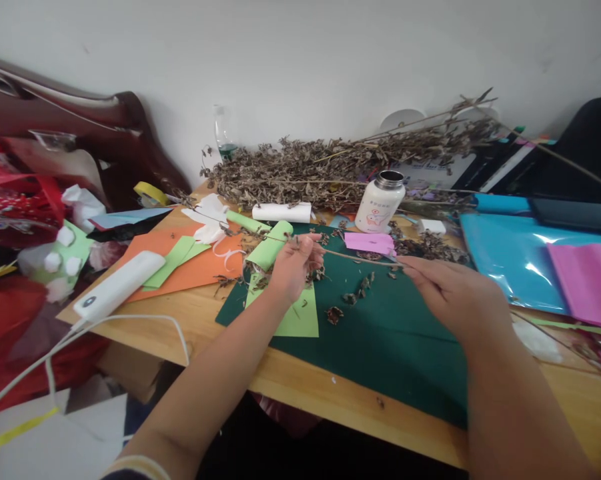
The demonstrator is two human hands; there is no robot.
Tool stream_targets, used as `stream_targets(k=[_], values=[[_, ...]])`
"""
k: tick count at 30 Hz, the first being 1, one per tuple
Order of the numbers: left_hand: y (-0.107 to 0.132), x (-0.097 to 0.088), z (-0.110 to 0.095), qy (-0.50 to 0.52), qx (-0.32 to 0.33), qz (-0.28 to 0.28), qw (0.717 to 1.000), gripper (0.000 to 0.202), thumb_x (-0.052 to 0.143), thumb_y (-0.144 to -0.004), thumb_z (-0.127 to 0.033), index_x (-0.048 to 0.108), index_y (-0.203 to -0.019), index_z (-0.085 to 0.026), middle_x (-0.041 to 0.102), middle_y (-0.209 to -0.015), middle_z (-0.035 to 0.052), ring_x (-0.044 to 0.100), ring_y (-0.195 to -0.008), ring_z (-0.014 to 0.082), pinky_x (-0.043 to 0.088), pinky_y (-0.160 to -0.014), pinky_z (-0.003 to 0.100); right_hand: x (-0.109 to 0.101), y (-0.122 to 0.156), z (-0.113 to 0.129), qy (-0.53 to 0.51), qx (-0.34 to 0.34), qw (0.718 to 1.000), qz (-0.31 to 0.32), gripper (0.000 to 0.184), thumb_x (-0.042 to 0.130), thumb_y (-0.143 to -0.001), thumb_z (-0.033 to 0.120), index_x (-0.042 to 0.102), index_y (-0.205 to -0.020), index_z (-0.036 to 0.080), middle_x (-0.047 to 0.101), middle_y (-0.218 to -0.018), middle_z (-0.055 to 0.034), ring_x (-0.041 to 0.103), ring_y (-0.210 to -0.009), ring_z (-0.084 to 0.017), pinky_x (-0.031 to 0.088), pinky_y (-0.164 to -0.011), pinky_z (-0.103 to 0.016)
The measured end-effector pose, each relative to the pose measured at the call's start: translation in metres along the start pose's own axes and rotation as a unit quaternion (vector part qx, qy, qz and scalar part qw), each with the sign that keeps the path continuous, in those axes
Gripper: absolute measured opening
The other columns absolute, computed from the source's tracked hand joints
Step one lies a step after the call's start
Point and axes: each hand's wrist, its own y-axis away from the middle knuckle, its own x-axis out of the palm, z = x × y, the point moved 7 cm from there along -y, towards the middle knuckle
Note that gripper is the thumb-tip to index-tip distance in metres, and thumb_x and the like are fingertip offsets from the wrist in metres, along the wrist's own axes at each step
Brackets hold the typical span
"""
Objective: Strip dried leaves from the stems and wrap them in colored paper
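Note:
A thin dried plant stem point(353, 256) stretches between my two hands above the dark green mat point(395, 360). My left hand point(294, 263) is closed round its leafy part, thumb against the fingers. My right hand point(455, 293) pinches the bare part of the stem on the right. Just beyond my left hand lies a rolled piece of light green paper point(270, 245), and a flat light green sheet point(300, 320) is partly under my left arm. Crumbled dry leaves point(335, 315) are scattered on the mat.
A large heap of dried branches point(290, 173) runs along the wall. An uncapped white bottle point(379, 203) stands before it. A white power bank point(119, 287) with a cable sits at the left edge; a shiny blue packet point(510, 260) and pink paper point(587, 280) lie on the right.

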Motion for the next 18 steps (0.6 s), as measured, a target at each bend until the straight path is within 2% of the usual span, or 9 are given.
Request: stream_targets(k=[3,7,14,18], values=[[-0.003,-0.011,-0.004,0.038,0.004,-0.074,0.997,0.023,0.06,-0.062,-0.035,0.053,-0.074,-0.016,0.05,-0.055,-0.0047,0.047,-0.048,0.0043,0.038,-0.047,0.017,0.0,0.0,-0.001,0.003,0.003,1.0,-0.004,0.031,0.035,-0.081,0.032,0.063,-0.092,0.02,0.066,-0.082,-0.0025,0.06,-0.072,-0.017,0.043,-0.056,-0.026],[-0.003,-0.021,-0.005,0.036,0.009,-0.146,0.989,0.021,0.06,-0.062,-0.031,0.047,-0.063,-0.015,0.046,-0.051,-0.0059,0.044,-0.044,0.0034,0.036,-0.043,0.016,0.002,0.0,-0.001,0.011,-0.006,1.0,-0.002,0.031,0.036,-0.081,0.032,0.063,-0.091,0.02,0.066,-0.081,-0.0026,0.06,-0.071,-0.017,0.043,-0.056,-0.025],[-0.003,-0.03,-0.004,0.019,0.018,-0.193,0.981,0.018,0.058,-0.061,-0.026,0.044,-0.059,-0.015,0.046,-0.049,-0.0057,0.044,-0.041,0.0034,0.034,-0.041,0.016,0.004,0.0,0.003,0.023,-0.035,0.999,-0.011,0.03,0.038,-0.081,0.032,0.064,-0.089,0.02,0.066,-0.076,-0.0023,0.06,-0.067,-0.017,0.042,-0.052,-0.025],[-0.002,-0.035,-0.005,0.032,0.025,-0.216,0.976,0.016,0.057,-0.062,-0.024,0.044,-0.058,-0.015,0.046,-0.048,-0.006,0.043,-0.04,0.0033,0.033,-0.04,0.016,0.007,0.0,0.003,0.021,-0.029,0.999,-0.008,0.03,0.037,-0.08,0.033,0.064,-0.087,0.021,0.066,-0.076,-0.002,0.06,-0.068,-0.018,0.043,-0.051,-0.026]])
